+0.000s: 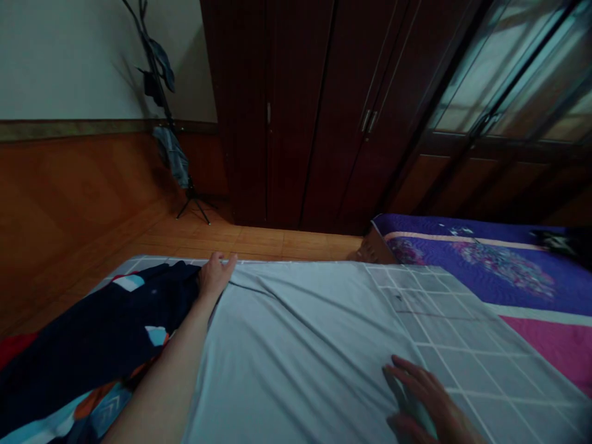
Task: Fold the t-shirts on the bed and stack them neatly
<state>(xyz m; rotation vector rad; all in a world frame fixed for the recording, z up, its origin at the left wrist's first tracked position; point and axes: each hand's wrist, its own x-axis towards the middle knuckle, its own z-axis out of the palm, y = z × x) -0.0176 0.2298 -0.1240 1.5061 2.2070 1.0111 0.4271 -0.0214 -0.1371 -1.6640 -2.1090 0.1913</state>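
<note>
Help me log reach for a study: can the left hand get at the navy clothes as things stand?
Probably yes: the left hand is at the far edge of the pale cloth, right beside the navy clothes, with nothing visible between them.

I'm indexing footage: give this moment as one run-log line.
left hand: at far edge of pale cloth | right hand: over its right edge, contact unclear | dark garment: left of pale cloth

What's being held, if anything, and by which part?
The left hand touches, perhaps pinches, the pale cloth at its far left corner; the right hand seems empty.
</note>
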